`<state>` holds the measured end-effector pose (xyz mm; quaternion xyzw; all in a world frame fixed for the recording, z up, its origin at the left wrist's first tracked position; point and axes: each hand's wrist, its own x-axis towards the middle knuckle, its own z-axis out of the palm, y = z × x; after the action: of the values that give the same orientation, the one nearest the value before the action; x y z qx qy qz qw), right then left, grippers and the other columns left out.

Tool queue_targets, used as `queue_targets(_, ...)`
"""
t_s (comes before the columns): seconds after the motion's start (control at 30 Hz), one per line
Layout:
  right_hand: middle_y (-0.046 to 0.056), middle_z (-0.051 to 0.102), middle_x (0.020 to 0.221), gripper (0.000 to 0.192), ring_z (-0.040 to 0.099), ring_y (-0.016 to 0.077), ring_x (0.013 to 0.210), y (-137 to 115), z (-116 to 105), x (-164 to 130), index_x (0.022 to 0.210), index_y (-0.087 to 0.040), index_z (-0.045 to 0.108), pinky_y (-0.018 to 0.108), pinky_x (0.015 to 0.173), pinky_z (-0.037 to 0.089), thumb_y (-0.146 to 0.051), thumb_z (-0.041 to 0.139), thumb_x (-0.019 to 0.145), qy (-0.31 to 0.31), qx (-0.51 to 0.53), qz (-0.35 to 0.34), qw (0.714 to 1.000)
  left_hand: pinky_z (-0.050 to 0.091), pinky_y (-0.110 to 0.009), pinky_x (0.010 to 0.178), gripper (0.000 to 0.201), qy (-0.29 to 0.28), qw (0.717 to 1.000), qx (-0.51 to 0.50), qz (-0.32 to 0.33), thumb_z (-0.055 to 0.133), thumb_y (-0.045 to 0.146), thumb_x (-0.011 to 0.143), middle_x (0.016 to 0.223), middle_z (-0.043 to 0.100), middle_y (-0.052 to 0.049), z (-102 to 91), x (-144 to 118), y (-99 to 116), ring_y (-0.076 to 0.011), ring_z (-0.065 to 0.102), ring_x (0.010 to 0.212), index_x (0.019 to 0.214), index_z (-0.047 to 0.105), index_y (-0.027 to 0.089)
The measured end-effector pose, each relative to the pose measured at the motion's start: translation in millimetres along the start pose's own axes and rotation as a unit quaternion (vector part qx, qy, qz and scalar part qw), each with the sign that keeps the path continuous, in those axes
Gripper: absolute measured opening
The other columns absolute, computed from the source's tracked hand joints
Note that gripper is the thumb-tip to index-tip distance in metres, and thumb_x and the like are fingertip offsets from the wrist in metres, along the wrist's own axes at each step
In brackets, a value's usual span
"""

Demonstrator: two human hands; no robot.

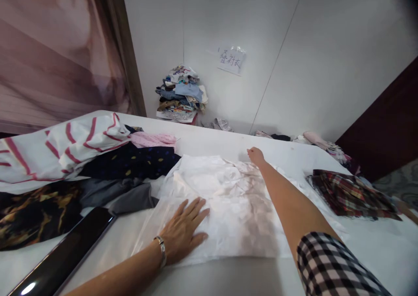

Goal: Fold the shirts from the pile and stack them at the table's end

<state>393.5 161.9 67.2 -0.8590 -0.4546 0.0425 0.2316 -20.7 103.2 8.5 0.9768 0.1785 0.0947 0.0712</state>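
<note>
A white shirt [222, 200] lies spread and partly folded on the white table [209, 143]. My left hand [183, 230] rests flat on its near left part, fingers apart, a bracelet on the wrist. My right hand [256, 155] reaches across to the shirt's far edge and touches the crumpled cloth there; whether its fingers pinch the fabric is hard to tell. My right sleeve is black-and-white check.
At the left lies a heap: a red-striped white garment [65, 145], a pink one [153, 139], a dark dotted one [130, 161], grey cloth [130, 198]. A plaid garment [349, 193] is at right. A glossy black slab [62, 256] sits near left. Folded clothes [181, 93] are stacked by the wall.
</note>
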Motion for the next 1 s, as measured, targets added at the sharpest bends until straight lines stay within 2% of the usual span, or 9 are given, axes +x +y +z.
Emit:
queue_targets(0.1,0.009,0.071,0.083,0.038,0.064,0.0192,0.077,-11,1,-6,0.085,-0.014,0.070,0.025,0.067,0.043,-0.039,0.042,0.091,-0.057,-0.007,-0.016,0.998,0.025,-0.054,0.116,0.056,0.006,1.000,-0.011,0.001,0.042,0.053,0.092,0.154,0.033,-0.005,3.8,-1,-2,-0.0270,0.028,0.143,0.144,0.038,0.032)
queue_targets(0.23,0.006,0.073,0.091,0.040,0.065,0.0200,0.086,-47,22,-13,0.085,-0.018,0.071,0.023,0.071,0.044,-0.052,0.050,0.086,-0.129,-0.005,-0.052,0.990,0.022,-0.053,0.118,0.057,0.030,0.999,-0.015,0.010,0.045,0.051,0.091,0.155,0.032,-0.004,10.7,-2,-5,-0.0271,0.028,0.142,0.144,0.037,0.033)
queue_targets(0.37,0.008,0.072,0.098,0.022,0.063,0.0250,0.097,-79,49,-14,0.082,-0.019,0.071,0.027,0.079,0.045,-0.038,0.070,0.072,-0.149,-0.012,-0.054,0.987,0.024,-0.055,0.116,0.058,0.015,1.000,-0.016,0.005,0.043,0.053,0.092,0.155,0.031,-0.006,8.0,-2,-2,-0.0285,0.027,0.143,0.145,0.037,0.030)
queue_targets(0.5,0.011,0.068,0.107,0.019,0.060,0.0249,0.104,-90,49,2,0.094,-0.018,0.067,0.031,0.087,0.044,-0.026,0.055,0.083,-0.072,0.012,-0.013,0.997,0.024,-0.056,0.116,0.059,0.005,1.000,-0.024,-0.001,0.042,0.054,0.092,0.155,0.030,-0.007,6.3,-2,-1,-0.0288,0.025,0.143,0.145,0.036,0.030)
queue_targets(0.6,0.015,0.065,0.112,0.029,0.057,0.0265,0.107,-88,26,30,0.104,-0.015,0.063,0.034,0.089,0.043,-0.027,0.040,0.090,0.031,0.064,0.031,0.997,0.023,-0.055,0.117,0.060,0.027,0.999,-0.034,0.005,0.045,0.054,0.090,0.156,0.029,-0.005,11.3,-3,-3,-0.0277,0.025,0.144,0.146,0.034,0.032)
queue_targets(0.67,0.016,0.064,0.110,0.031,0.057,0.0260,0.105,-83,10,48,0.102,-0.013,0.062,0.033,0.088,0.043,-0.028,0.038,0.089,0.089,0.110,0.048,0.989,0.023,-0.055,0.117,0.060,0.032,0.999,-0.037,0.005,0.045,0.054,0.090,0.156,0.029,-0.004,14.0,-3,-4,-0.0273,0.025,0.144,0.146,0.034,0.033)
queue_targets(0.77,0.010,0.066,0.097,0.024,0.059,0.0219,0.093,-75,-3,63,0.093,-0.014,0.063,0.028,0.081,0.045,-0.028,0.044,0.085,0.139,0.190,0.053,0.970,0.023,-0.054,0.117,0.059,0.028,0.999,-0.036,0.003,0.044,0.054,0.090,0.155,0.031,-0.004,14.2,-3,-4,-0.0275,0.026,0.143,0.145,0.036,0.033)
queue_targets(0.9,0.002,0.061,0.074,0.019,0.057,0.0167,0.072,-60,-14,64,0.086,-0.015,0.061,0.026,0.067,0.046,-0.029,0.049,0.080,0.175,0.312,0.059,0.932,0.024,-0.053,0.117,0.059,0.022,0.999,-0.028,-0.001,0.044,0.056,0.090,0.154,0.033,-0.004,9.8,-1,-2,-0.0276,0.027,0.143,0.144,0.037,0.033)
queue_targets(1.0,-0.002,0.057,0.072,0.019,0.054,0.0136,0.066,-42,-45,66,0.092,-0.017,0.057,0.027,0.064,0.048,-0.030,0.048,0.081,0.219,0.404,0.062,0.886,0.025,-0.054,0.116,0.057,0.013,1.000,-0.022,-0.002,0.044,0.054,0.091,0.153,0.035,-0.005,5.5,1,0,-0.0280,0.029,0.142,0.143,0.040,0.032)
